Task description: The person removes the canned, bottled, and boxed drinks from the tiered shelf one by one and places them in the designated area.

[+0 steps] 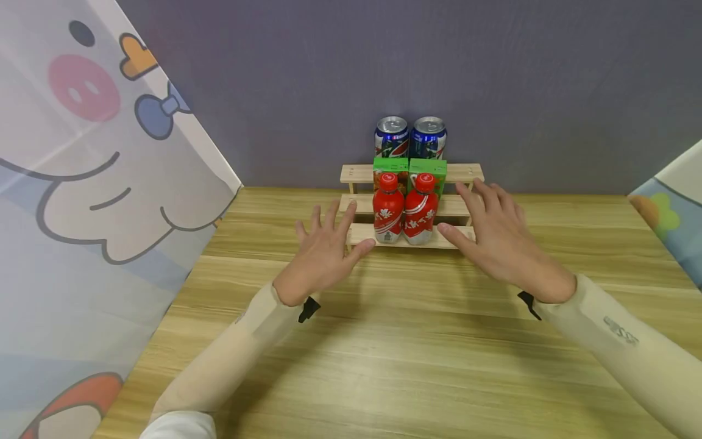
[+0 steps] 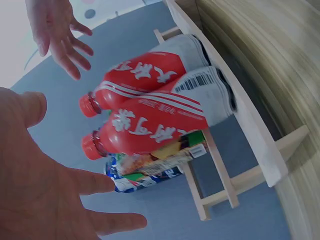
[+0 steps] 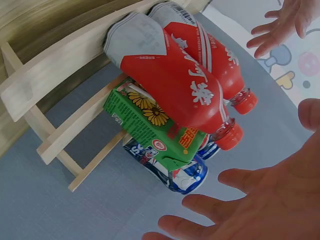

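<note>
Rack (image 1: 359,173), pale wood, three stepped tiers, set at the far edge of the table (image 1: 411,341), before the grey wall (image 1: 411,61). Ends of all three tiers show to either side of the goods.

Lowest tier, front: two red bottles, standing side by side near the middle. Left bottle (image 1: 387,210) and right bottle (image 1: 421,213) each with red cap, white lettering and a pale lower part; barcodes visible from the wrists.

Middle tier: two cartons with green tops, partly hidden by the bottles. Left carton (image 1: 390,166) with a food picture on its side; right carton (image 1: 428,167) green, with yellow flowers.

Top tier, back: two blue cans, silver lids upward, lower parts hidden by the cartons. Left can (image 1: 392,137); right can (image 1: 430,139).

Left hand (image 1: 323,256): just beside the rack's left end, apart from the goods; fingers spread, thumb held out toward the bottles, nothing in the grasp.

Right hand (image 1: 496,244): near the rack's right end, likewise apart; fingers extended and loosely bent, thumb pointing to the right bottle, nothing in the grasp.

Sleeves: two, cream; printed mark on the right one (image 1: 614,341).

Panel (image 1: 137,183), left side: cartoon print, pink snout and blue bow.
</note>
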{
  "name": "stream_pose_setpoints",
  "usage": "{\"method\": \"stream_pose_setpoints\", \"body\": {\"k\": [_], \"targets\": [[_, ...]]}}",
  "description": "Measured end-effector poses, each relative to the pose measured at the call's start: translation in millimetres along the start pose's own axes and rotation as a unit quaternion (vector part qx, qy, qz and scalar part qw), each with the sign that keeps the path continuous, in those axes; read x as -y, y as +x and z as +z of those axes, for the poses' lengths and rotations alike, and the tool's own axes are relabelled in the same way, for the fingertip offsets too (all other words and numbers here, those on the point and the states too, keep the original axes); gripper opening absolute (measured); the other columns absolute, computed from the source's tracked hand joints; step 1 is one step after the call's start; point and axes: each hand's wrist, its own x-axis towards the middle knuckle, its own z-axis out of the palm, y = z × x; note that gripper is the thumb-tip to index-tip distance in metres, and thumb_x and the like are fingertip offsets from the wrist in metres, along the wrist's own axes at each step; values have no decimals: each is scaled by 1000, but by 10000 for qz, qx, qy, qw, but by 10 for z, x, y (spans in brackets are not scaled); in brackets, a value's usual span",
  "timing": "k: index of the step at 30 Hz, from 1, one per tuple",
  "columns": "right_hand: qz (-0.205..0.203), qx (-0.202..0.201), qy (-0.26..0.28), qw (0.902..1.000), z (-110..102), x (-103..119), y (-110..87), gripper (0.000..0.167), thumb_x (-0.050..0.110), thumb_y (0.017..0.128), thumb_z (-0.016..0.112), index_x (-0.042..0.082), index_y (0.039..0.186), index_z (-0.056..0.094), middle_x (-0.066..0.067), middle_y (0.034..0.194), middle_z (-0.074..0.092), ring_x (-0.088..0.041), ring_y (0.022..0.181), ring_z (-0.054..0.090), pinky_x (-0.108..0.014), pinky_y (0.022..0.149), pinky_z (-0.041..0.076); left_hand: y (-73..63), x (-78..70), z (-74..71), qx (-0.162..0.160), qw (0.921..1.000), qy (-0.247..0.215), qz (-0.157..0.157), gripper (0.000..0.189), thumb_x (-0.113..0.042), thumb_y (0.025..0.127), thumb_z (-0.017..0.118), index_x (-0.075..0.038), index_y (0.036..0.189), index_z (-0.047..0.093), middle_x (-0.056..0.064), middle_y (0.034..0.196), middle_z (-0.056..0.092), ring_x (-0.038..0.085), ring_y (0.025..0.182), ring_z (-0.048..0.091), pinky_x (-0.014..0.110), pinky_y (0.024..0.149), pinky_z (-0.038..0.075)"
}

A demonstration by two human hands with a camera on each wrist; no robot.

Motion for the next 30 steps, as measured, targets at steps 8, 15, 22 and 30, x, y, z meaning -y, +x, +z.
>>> {"method": "stream_pose_setpoints", "body": {"k": [8, 15, 22, 30], "targets": [[-71, -150, 273, 9995, 21, -87, 89, 74, 52, 96, 45, 4, 148, 24, -29, 147, 18, -52, 129, 17, -67, 99, 11, 170, 135, 86, -343, 9990, -288, -11, 79, -65, 93, 33, -15, 152, 17, 16, 150, 23, 47, 133, 20, 68, 97, 17], [-278, -593, 694, 9954, 17, -187, 210, 68, 39, 93, 59, 0, 143, 34, -29, 140, 30, -48, 125, 29, -63, 97, 24, 360, 264, 159, -614, 9956, -705, -34, 65, -42, 95, 51, -7, 146, 29, 19, 140, 37, 41, 124, 36, 59, 97, 30], [-215, -1010, 1062, 9890, 6, -273, 322, 58, 26, 91, 64, -1, 137, 43, -25, 129, 41, -41, 117, 39, -57, 94, 33, 566, 449, 278, -973, 9801, -1709, 271, 54, -23, 95, 57, -2, 141, 37, 17, 131, 40, 30, 112, 50, 43, 87, 45], [-108, -1267, 1254, 9839, 14, -344, 484, 52, 24, 92, 63, 0, 134, 46, -21, 123, 45, -36, 108, 44, -52, 87, 38, 740, 611, 406, -1301, 9686, -2101, 257, 43, -17, 95, 57, -3, 134, 45, 18, 124, 43, 24, 102, 56, 34, 80, 48]]}}
